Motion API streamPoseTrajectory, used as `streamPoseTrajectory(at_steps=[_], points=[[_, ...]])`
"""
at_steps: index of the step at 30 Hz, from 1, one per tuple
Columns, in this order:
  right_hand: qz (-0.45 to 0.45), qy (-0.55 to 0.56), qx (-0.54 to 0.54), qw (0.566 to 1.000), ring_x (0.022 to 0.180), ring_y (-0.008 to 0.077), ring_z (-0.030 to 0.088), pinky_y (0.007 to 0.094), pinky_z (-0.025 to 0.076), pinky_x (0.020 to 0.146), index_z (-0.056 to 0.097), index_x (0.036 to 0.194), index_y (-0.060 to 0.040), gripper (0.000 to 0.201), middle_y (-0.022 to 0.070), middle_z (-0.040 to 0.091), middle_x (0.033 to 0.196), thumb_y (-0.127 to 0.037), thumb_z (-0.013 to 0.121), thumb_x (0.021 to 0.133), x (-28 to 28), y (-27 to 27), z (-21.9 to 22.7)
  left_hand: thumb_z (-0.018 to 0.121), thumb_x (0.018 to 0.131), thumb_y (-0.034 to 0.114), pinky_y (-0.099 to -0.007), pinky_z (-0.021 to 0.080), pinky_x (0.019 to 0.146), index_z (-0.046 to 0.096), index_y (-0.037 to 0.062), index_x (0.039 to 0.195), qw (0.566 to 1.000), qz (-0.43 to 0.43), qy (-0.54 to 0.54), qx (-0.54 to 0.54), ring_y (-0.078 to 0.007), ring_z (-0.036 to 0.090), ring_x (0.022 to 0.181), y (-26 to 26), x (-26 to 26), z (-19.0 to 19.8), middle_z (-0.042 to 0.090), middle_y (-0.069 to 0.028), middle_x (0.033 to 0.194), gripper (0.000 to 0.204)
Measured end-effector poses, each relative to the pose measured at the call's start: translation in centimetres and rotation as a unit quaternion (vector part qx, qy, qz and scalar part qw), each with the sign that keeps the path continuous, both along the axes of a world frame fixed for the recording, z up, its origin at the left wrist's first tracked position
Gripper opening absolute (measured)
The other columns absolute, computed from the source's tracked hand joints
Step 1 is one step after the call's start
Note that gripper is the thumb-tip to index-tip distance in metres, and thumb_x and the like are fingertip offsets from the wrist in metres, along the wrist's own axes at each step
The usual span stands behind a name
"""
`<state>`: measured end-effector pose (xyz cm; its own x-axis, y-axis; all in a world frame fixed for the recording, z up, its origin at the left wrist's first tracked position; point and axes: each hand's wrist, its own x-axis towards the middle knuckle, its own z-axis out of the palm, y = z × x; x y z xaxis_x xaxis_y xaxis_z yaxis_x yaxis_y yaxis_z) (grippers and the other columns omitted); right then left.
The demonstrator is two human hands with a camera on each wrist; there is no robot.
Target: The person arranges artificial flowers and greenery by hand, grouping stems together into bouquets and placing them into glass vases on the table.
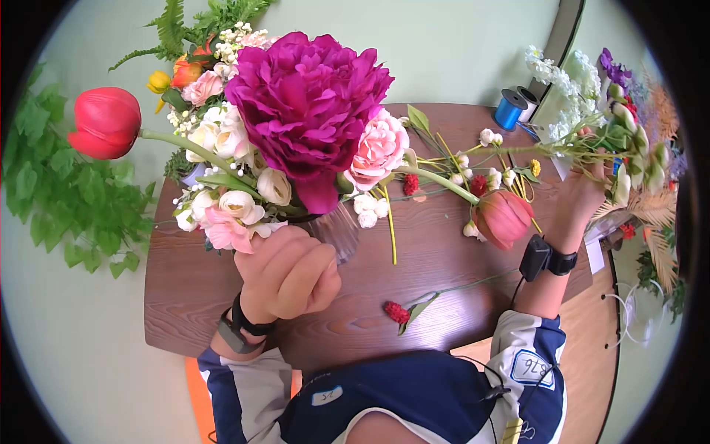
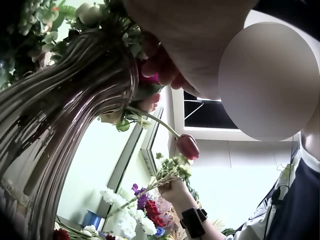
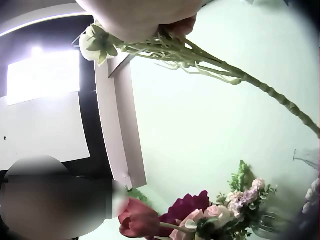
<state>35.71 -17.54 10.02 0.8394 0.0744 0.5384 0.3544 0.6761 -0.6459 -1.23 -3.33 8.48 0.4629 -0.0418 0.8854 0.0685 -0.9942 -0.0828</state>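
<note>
Your R hand [image 1: 584, 191] grips the sprig [image 3: 250, 80] off to your R, up near its buds where the thin bits bunch up, prob. b/c that leaves the thick stem bare & poking out on the vase side. Your L hand [image 1: 287, 272] is curled at the rim of the vase [image 2: 57, 112], close by a pink bloom; can't tell if it pinches a stem, the rim or nothing. It's prob. there to stop the full bunch from wobbling. The vase seems to stand on the table [image 1: 185, 303], left of the middle. The big purple bloom [image 1: 307, 103] sits up top, maybe b/c it's the star. One red tulip [image 1: 107, 122] leans out L, the other tulip [image 1: 503, 220] leans R, prob. for balance. A small red flower [image 1: 396, 311] lies near you, w/ the blue spool [image 1: 509, 109] at the back, out of your way.
</note>
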Motion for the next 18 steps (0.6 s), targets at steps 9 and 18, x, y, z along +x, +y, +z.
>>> streamPoseTrajectory(at_steps=[9, 18], points=[[-0.228, -0.203, -0.269, 0.913, 0.061, 0.0027, 0.047, 0.0204, 0.039, 0.054, 0.065, 0.104, -0.0063, 0.021, -0.0005, 0.062, 0.071, -0.015, 0.062, 0.085, 4.4, 5.0, -4.8, 0.059, 0.062, 0.011, -0.0254, 0.036, 0.05, 0.056, 0.0083, 0.08, 0.999, 0.033, 0.023, 0.037, -0.0165, 0.054, 0.055, 0.7, 0.4, -1.0, 0.052, 0.0011, 0.065, 0.019], [-0.281, -0.297, -0.508, 0.758, 0.059, 0.0276, 0.056, 0.0356, 0.044, 0.054, 0.064, 0.108, -0.025, 0.027, 0.0096, 0.059, 0.069, -0.023, 0.063, 0.08, 5.7, 8.9, -8.1, 0.061, 0.062, 0.01, -0.0242, 0.039, 0.049, 0.055, 0.0077, 0.081, 0.996, 0.038, 0.046, 0.061, -0.0158, 0.052, 0.056, 1.1, 0.7, -1.1, 0.05, -0.0004, 0.066, 0.02]])
